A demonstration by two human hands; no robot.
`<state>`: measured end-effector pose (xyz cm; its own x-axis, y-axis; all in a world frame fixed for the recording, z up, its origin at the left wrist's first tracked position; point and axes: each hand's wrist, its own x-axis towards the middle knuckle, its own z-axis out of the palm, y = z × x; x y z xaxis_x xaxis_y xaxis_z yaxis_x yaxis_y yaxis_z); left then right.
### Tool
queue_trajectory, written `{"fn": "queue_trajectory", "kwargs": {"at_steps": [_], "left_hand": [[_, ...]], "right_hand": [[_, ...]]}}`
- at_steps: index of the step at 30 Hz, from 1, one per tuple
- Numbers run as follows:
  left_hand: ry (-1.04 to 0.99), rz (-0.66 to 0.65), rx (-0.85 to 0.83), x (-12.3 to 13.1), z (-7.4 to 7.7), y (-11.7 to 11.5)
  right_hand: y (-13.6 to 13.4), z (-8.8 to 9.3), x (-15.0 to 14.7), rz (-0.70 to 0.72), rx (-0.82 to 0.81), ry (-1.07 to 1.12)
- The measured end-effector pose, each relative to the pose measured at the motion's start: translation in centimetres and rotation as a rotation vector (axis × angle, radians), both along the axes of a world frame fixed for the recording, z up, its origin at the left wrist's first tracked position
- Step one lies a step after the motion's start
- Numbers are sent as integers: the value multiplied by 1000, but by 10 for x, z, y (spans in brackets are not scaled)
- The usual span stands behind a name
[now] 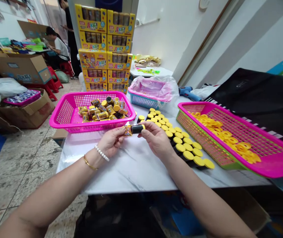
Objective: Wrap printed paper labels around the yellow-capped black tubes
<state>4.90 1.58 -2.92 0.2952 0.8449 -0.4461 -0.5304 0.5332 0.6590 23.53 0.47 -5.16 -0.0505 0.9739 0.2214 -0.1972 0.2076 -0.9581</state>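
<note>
together, left hand and right hand pinch one small tube between fingertips.

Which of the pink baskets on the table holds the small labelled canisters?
The pink basket on the left, beyond the left hand. The right basket holds yellow rings; the far basket holds a plastic bag.

We looked out over a white marble-patterned table set on a speckled grey stone floor. White walls closed the room, with a brown strip running up the slanted one on the right. Behind the table we saw a tall stack of yellow boxes. Off to the left stood open cardboard cartons and red stools, where two people were busy. The light was bright and even throughout.
</note>
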Motion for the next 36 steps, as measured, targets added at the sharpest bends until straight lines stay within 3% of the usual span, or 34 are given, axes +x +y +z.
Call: {"fn": "queue_trajectory", "kwargs": {"at_steps": [6,10,13,22,30,36], "left_hand": [[-75,23,26,-2,-3,3],[-17,-5,57,0,-5,0],[53,-17,95,1,-3,-2],[46,-72,38,-1,-4,2],[42,-96,116,-1,-8,0],[78,-125,158,0,-8,-2]], "right_hand": [[0,-4,-5,-70,17,-128],[-7,-4,-7,-178,162,-302],[-12,-4,-9,-151,212,-306],[-10,1,-4,-82,74,-207],[-8,2,-5,50,-257,30],[-8,3,-4,65,-288,47]]}}
